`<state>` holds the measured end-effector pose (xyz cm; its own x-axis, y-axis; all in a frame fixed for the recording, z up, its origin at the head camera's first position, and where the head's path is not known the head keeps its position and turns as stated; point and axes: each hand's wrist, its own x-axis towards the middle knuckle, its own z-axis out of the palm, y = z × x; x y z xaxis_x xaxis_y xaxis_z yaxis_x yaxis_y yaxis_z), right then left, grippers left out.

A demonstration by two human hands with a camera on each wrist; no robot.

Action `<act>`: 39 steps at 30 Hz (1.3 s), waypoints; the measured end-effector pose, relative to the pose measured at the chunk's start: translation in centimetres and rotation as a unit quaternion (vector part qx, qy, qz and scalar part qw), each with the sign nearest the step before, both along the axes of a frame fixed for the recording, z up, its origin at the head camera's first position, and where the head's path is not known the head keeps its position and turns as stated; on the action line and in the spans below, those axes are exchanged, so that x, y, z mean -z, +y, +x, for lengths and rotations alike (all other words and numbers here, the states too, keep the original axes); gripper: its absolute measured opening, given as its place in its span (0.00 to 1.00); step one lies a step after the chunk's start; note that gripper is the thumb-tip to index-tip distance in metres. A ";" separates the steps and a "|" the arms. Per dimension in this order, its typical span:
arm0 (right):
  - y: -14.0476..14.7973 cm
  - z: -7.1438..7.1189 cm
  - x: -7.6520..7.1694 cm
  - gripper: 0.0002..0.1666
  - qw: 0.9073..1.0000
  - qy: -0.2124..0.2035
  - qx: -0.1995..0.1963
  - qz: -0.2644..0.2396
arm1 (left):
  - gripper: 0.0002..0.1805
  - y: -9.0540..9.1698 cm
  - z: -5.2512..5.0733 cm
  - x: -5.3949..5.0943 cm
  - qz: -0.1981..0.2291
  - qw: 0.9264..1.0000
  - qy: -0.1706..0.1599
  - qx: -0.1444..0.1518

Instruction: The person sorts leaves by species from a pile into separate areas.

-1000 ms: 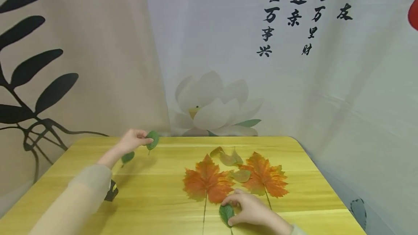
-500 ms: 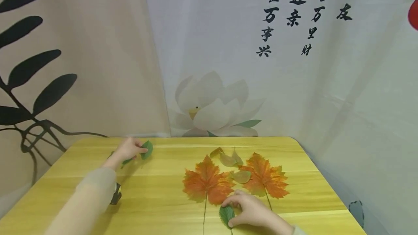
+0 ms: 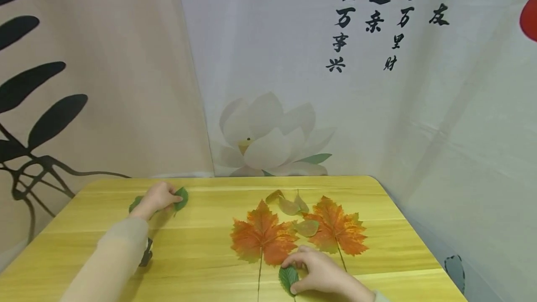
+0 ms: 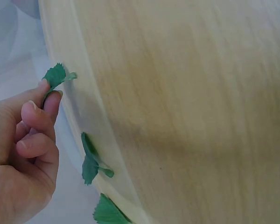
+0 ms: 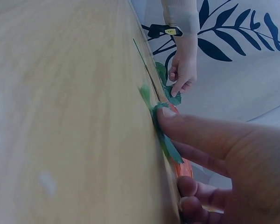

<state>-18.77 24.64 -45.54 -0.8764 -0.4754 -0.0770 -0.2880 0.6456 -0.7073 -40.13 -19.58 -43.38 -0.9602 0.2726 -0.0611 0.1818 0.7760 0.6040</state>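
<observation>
Leaf of green colour [image 3: 182, 199] is pinched between thumb and finger of the left hand [image 3: 159, 197], above the far left part of the wooden table [image 3: 201, 255]. The other fingers of this hand are bent toward the palm. Whether this leaf touches the table, I cannot tell.

A second green leaf [image 3: 287, 277] is near the front side of the table, and the right hand [image 3: 316, 268] is grasping it, with the thumb at its lower end and a finger at its upper end. Two more green leaves [image 4: 89, 161] lie near the left hand; in the head view the left arm hides one of them for the most part.

Just beyond the right hand lie two big orange leaves, the left one [image 3: 263, 234] and the right one [image 3: 337, 227], with their stems toward the person. Between them and farther back there are small yellowish leaves [image 3: 307, 228]; one of these overlaps the right orange leaf.

On the left wrist sits a black device [image 5: 163, 31]. Behind the table hangs pale cloth [image 3: 134, 106], printed with dark branches, a white lotus [image 3: 272, 143] and black characters [image 3: 344, 17].
</observation>
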 end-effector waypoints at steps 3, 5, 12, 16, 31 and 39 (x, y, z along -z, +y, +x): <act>0.0 0.1 -0.1 0.24 1.000 -0.001 0.001 0.002 | 0.22 -0.1 -0.1 0.2 0.001 1.000 -0.003 0.000; -0.1 0.1 -0.2 0.24 1.000 -0.001 0.002 0.002 | 0.23 -0.1 -0.2 0.3 -0.001 1.000 0.000 0.000; -0.1 0.1 -0.1 0.25 1.000 0.000 0.003 0.004 | 0.21 -0.3 -0.5 0.9 -0.012 1.000 0.002 0.008; -0.1 0.1 -0.1 0.24 1.000 0.002 0.007 0.010 | 0.19 -0.3 -0.6 0.9 -0.014 1.000 -0.011 0.011; -0.1 0.1 -0.2 0.24 1.000 0.012 0.003 0.020 | 0.13 -0.1 -0.8 1.1 -0.054 0.997 0.024 0.053; 0.0 0.2 -0.2 0.24 1.000 0.016 0.002 0.018 | 0.18 0.0 0.1 0.4 -0.073 0.994 0.046 0.064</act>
